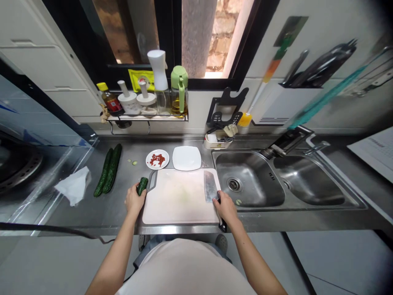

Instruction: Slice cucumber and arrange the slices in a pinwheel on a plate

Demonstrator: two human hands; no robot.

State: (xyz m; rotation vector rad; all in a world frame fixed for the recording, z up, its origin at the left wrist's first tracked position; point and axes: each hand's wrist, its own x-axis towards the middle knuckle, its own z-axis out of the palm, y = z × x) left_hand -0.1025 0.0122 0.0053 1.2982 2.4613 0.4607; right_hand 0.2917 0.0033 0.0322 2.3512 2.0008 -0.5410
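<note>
My left hand [134, 199] is closed around a short piece of dark green cucumber [142, 186] just off the left edge of the white cutting board [172, 205]. At the board's right side, my right hand [226, 205] grips the black handle of a cleaver [210, 187]. Its broad blade is over the board, and whether it lies flat there I cannot tell. Two whole cucumbers [108, 170] lie side by side on the steel counter to the left. Behind the board are a plate of chopped red bits [157, 159] and a white square plate [186, 158].
A double steel sink [254, 184] adjoins the board on the right, with a faucet [288, 141] behind it. Seasoning jars and bottles [147, 102] stand on a wall rack. A crumpled white cloth or paper [74, 185] lies on the left. Small cucumber ends [134, 163] are on the counter.
</note>
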